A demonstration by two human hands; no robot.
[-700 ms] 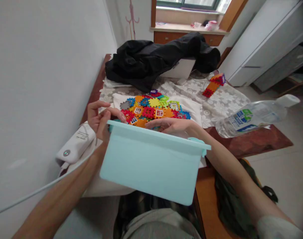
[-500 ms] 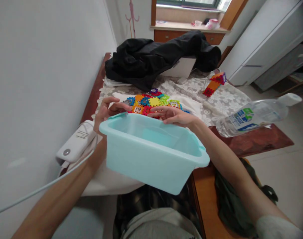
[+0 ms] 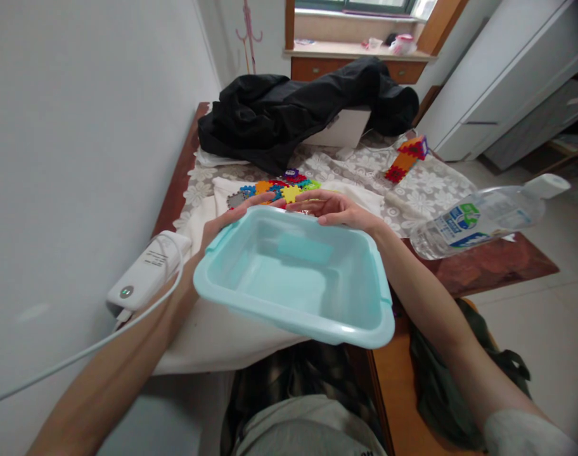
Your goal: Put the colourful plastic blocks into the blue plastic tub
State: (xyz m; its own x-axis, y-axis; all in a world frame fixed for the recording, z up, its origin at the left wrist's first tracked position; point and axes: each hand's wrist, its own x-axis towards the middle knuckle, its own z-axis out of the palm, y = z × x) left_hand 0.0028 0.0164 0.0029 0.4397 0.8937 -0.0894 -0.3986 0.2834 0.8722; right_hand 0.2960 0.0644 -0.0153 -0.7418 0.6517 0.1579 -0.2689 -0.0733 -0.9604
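A light blue plastic basin (image 3: 293,285) is at the near edge of the table, its inside facing me and with nothing in it. My left hand (image 3: 229,218) lies along its far left corner, fingers stretched past the rim. At the far rim, right of the middle, my right hand (image 3: 343,210) has its thumb on the edge and its fingers curved behind. Both hands hold the basin between them. Just beyond my fingers lie several colourful interlocking plastic toy pieces (image 3: 291,192) on a white cloth, partly hidden by the hands and rim.
A clear plastic bottle (image 3: 483,218) lies tilted at the right. Behind it stands a joined orange and red toy piece (image 3: 405,159). A black garment (image 3: 289,114) covers a pale box at the back. On the left, a white power bank (image 3: 149,269) has a cable attached.
The basin has tipped so that its inside now faces me more. My left hand has slid along the rim with its fingers straightened; the right hand has shifted slightly.
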